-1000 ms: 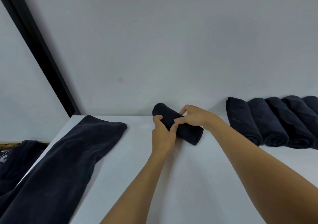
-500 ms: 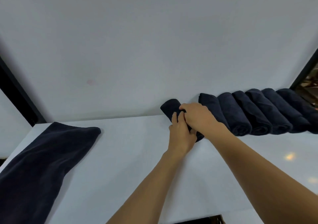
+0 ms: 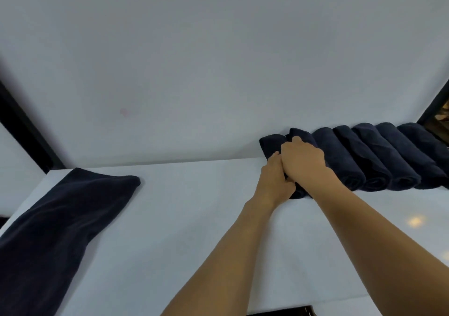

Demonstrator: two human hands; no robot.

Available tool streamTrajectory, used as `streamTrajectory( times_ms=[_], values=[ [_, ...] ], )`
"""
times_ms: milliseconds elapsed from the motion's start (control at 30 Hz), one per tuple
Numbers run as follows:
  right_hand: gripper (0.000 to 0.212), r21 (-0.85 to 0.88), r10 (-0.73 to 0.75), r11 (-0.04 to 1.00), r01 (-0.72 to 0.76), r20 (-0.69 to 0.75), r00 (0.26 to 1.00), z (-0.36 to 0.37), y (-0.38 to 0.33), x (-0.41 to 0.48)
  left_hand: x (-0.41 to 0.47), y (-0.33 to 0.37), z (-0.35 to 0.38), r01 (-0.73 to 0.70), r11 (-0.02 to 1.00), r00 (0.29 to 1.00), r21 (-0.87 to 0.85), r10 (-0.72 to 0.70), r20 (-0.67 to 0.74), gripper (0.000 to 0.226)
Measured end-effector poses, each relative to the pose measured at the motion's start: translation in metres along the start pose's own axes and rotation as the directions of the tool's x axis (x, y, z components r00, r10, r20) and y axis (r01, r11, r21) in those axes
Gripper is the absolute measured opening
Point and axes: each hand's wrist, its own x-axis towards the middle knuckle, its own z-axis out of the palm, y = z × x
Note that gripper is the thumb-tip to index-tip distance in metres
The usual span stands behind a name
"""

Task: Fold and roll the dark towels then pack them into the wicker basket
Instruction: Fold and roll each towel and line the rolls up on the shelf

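Rolled dark towel lies on the smooth white table, at the left end of the row of rolled towels, pressed against its first roll and backed by the plain pale wall. It is soft navy terry wound into a tight cylinder. The left hand curls round its near side and the right hand clasps over its top. Well left of the row, an unrolled towel lies as a long flat strip.
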Motion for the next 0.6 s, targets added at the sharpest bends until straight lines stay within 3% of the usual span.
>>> streamTrajectory(
  times_ms=[100,200,300,367,467,600],
  values=[
    [0.027,-0.092,-0.003,0.996,0.001,-0.03,1.0,-0.004,-0.015,-0.002,-0.01,0.006,-0.021,0.057,0.998,0.992,-0.018,-0.055,0.113,0.05],
    [0.029,-0.055,-0.102,0.994,0.096,-0.127,0.987,-0.012,-0.049,-0.005,-0.031,0.004,-0.064,0.061,0.998,0.995,0.013,-0.062,0.076,0.052],
    [0.032,0.159,-0.265,0.946,0.283,-0.125,0.956,-0.02,-0.1,-0.016,-0.059,-0.016,-0.13,0.073,0.98,0.993,0.186,-0.055,-0.102,0.042],
    [0.032,0.328,-0.358,0.872,0.364,-0.081,0.93,-0.018,-0.141,-0.024,-0.084,-0.034,-0.182,0.169,0.941,0.965,0.294,-0.097,-0.244,0.035],
    [0.032,0.548,-0.482,0.73,0.408,-0.011,0.876,-0.01,-0.197,-0.039,-0.132,-0.057,-0.257,0.36,0.846,0.881,0.393,-0.17,-0.441,0.025],
    [0.022,0.622,-0.617,0.616,0.484,-0.001,0.787,-0.008,-0.251,-0.07,-0.198,-0.08,-0.321,0.613,0.638,0.744,0.466,-0.269,-0.611,0.019]
  ],
)
